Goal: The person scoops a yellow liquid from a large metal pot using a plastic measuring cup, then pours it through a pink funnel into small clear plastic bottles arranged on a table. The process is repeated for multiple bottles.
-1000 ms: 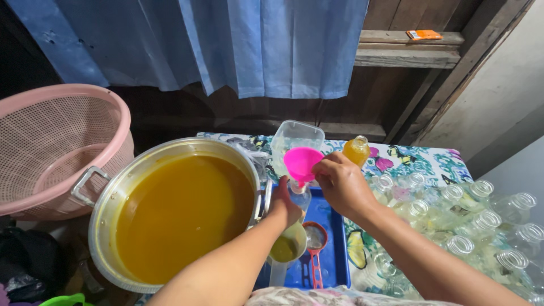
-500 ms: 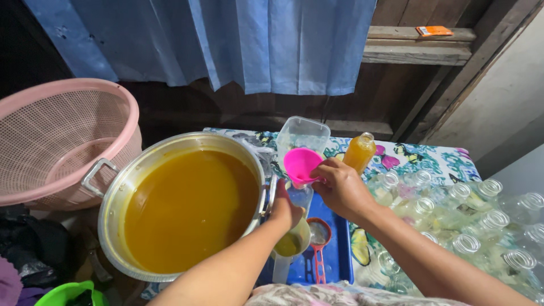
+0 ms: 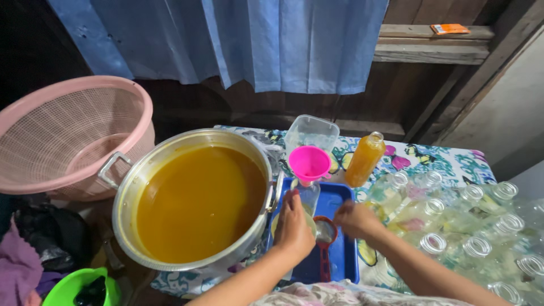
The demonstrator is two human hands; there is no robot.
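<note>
My left hand (image 3: 293, 225) grips a clear plastic bottle (image 3: 309, 195) that stands in a blue tray (image 3: 339, 256), partly filled with orange liquid. A pink funnel (image 3: 309, 164) sits in the bottle's neck. My right hand (image 3: 356, 220) is low over the tray, fingers touching a small red-handled strainer (image 3: 325, 233). A large metal pot (image 3: 192, 201) full of orange-yellow liquid stands just left of the tray. One filled orange bottle (image 3: 364, 159) stands upright behind the tray.
Several empty clear bottles (image 3: 470, 221) crowd the patterned cloth on the right. A clear plastic tub (image 3: 311, 134) stands behind the funnel. A pink basket (image 3: 68, 136) is at the left, a green bowl (image 3: 79, 288) at the lower left, a blue curtain (image 3: 255, 39) behind.
My right hand has let go of the pink funnel and dropped down to the strainer in the tray. The left hand stays on the bottle. The camera view has shifted slightly.
</note>
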